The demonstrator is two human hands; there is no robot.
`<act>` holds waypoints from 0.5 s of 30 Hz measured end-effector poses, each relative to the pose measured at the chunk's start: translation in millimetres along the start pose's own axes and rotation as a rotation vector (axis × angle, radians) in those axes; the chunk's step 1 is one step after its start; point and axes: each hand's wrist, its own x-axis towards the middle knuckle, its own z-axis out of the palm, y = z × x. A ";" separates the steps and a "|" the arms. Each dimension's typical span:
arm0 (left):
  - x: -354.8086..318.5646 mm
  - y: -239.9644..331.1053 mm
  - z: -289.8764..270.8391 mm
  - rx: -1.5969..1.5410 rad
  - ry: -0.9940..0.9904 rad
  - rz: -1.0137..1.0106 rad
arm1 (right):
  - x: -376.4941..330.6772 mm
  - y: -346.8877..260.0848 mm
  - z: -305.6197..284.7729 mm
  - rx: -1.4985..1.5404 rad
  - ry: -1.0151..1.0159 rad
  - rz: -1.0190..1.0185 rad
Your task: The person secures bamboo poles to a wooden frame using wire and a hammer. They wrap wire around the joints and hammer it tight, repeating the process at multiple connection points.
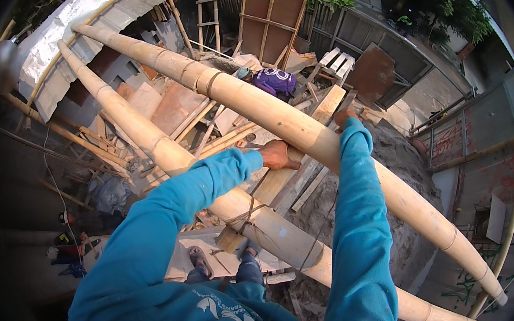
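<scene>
Two thick bamboo poles, an upper one (263, 106) and a lower one (167, 154), cross the view from far left to near right. A long wooden plank (276, 186) runs beneath both of them. Between the poles, my left hand (277, 154) grips the plank, fingers curled over its edge. My right arm reaches over the upper pole. Beyond that pole, my right hand (344, 115) is beside the plank's far part; its fingers are mostly hidden. Dark cord (247, 217) binds the plank to the lower pole near my feet.
Below lie loose boards and sticks (177, 111) and a grey mound (389, 159). A person in purple (274, 82) bends down beyond the upper pole. Metal sheeting (72, 16) is at far left; a thin bamboo pole (513, 206) stands at right.
</scene>
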 end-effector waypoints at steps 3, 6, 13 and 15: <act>-4.4 0.8 -4.9 0.032 -0.037 -0.016 | 7.2 -23.0 5.5 0.201 -0.020 0.065; -11.1 -7.6 -6.6 -0.020 -0.021 0.046 | -9.6 -54.4 -13.1 0.423 -0.088 0.163; -18.7 8.6 -26.8 0.242 -0.194 0.043 | -6.3 -43.0 -8.2 0.485 -0.128 0.112; -33.7 41.7 -61.0 0.486 -0.194 0.126 | 12.5 -21.0 0.0 0.483 -0.077 0.114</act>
